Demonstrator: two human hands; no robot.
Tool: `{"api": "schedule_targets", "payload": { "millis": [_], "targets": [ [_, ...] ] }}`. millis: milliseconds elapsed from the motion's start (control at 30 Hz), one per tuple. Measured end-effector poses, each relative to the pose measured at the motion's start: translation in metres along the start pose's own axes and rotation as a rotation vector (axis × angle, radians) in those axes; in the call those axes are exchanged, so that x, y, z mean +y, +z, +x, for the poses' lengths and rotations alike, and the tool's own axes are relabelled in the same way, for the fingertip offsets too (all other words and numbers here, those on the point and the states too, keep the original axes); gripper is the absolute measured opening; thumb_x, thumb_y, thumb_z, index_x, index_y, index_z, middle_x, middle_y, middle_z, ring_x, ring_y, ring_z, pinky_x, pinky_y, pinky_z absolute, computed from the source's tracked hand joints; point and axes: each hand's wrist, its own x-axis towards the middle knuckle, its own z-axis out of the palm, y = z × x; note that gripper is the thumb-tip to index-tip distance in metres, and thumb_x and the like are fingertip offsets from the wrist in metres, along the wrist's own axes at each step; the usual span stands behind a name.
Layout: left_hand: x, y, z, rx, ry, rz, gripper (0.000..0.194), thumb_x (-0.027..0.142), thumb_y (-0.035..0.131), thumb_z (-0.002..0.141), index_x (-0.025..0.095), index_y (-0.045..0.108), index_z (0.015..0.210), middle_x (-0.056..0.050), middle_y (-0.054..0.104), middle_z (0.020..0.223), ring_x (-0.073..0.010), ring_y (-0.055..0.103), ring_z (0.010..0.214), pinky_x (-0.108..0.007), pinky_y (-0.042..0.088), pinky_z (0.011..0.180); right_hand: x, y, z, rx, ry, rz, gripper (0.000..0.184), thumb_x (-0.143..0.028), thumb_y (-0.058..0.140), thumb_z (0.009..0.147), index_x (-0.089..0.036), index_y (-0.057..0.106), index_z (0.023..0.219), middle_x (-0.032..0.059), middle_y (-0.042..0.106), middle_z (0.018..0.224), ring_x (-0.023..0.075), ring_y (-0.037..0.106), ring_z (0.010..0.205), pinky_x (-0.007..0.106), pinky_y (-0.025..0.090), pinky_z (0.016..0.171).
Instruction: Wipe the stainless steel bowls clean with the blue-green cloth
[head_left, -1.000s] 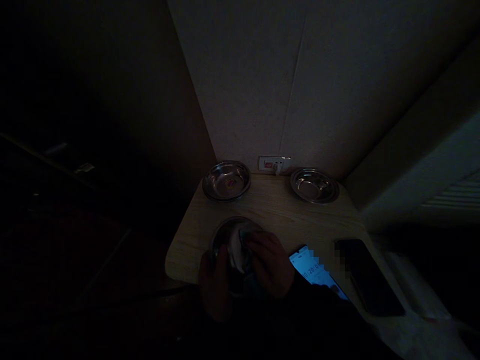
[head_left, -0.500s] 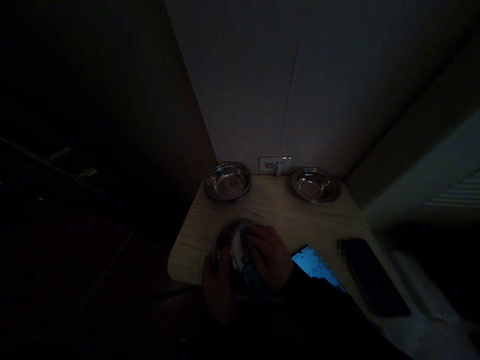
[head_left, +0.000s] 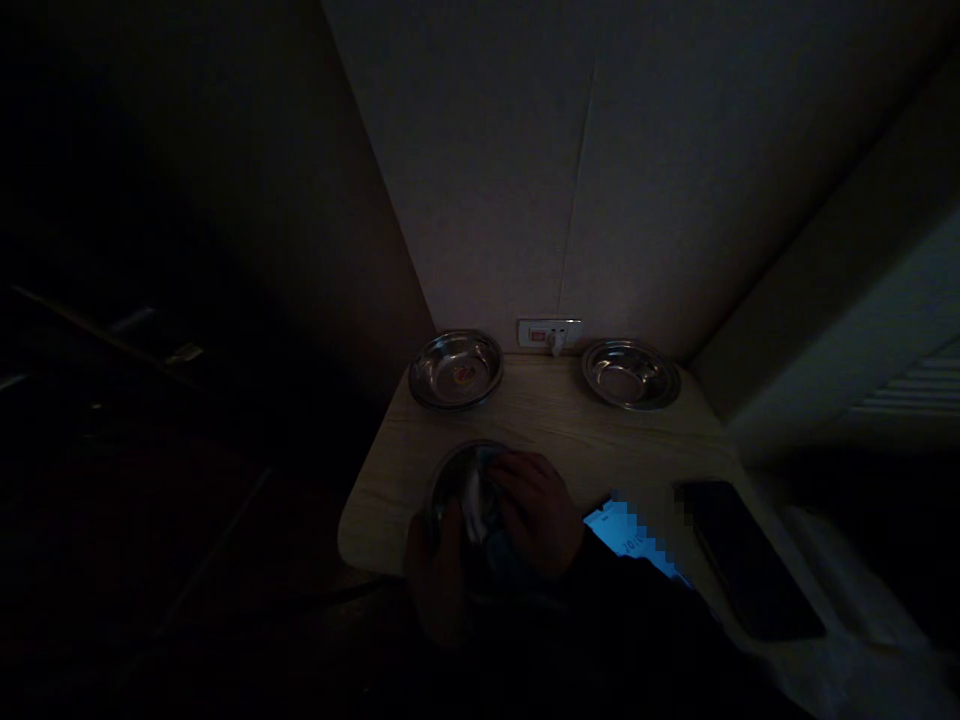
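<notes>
1. Head camera: dim light over a small wood-grained table (head_left: 382, 520); a steel near bowl (head_left: 448, 468) stands at its front edge, left of the middle, with both hands at it; the lower part of the bowl is lost in shadow.
2. Left hand (head_left: 436, 575): grasping the near bowl by its left side, thumb over the rim and reaching inside; the other fingers are mostly too dark to make out.
3. Right hand (head_left: 541, 515): grasping a bunched cloth (head_left: 474, 500), pale in one part and bluish in another; the fingers bend over it, and the cloth lies inside the near bowl, against its wall; a dark sleeve (head_left: 637, 610) covers the forearm.
4. Behind, near the wall: a steel back-left bowl (head_left: 436, 372) with a red and yellow sticker (head_left: 465, 374) on its bottom; a steel back-right bowl (head_left: 626, 385) well apart from it; both stand upright; between them, on the wall, a socket plate (head_left: 536, 335) with a red switch and a pale plug (head_left: 555, 345).
5. To the right of the hands: a phone (head_left: 622, 530) with a lit blue screen, partly pixelated, its near end hidden by the sleeve; beside it, apart, a dark flat slab (head_left: 750, 560).
</notes>
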Motion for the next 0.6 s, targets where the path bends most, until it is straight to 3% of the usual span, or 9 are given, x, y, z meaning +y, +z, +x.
{"api": "schedule_targets", "payload": {
  "millis": [233, 400, 600],
  "targets": [
    [0.004, 0.0, -0.003, 0.009, -0.048, 0.029, 0.033, 0.049, 0.054, 0.075, 0.019, 0.062, 0.085, -0.008, 0.066, 0.08, -0.0244, 0.061, 0.078, -0.037, 0.047, 0.071, -0.003, -0.001, -0.003, 0.023, 0.066, 0.031, 0.032, -0.013, 0.045, 0.084, -0.019, 0.064, 0.108, 0.0098, 0.066, 0.107, 0.0228, 0.055, 0.099, 0.042, 0.051, 0.084],
    [0.006, 0.0, -0.001, -0.015, -0.062, 0.033, 0.035, 0.051, 0.054, 0.072, 0.019, 0.061, 0.083, -0.007, 0.065, 0.078, -0.0237, 0.06, 0.075, -0.037, 0.047, 0.071, -0.009, 0.003, 0.007, -0.023, -0.041, 0.101, 0.031, -0.014, 0.045, 0.084, -0.019, 0.063, 0.109, 0.0083, 0.066, 0.107, 0.0218, 0.055, 0.099, 0.039, 0.051, 0.084],
    [0.005, 0.001, -0.003, -0.015, -0.078, -0.02, 0.036, 0.051, 0.056, 0.071, 0.018, 0.06, 0.085, -0.007, 0.065, 0.081, -0.0236, 0.061, 0.077, -0.036, 0.047, 0.072, -0.006, 0.004, 0.012, -0.006, -0.012, 0.073, 0.029, -0.013, 0.046, 0.084, -0.018, 0.064, 0.107, 0.0083, 0.066, 0.106, 0.022, 0.054, 0.099, 0.039, 0.05, 0.084]
  ]
}}
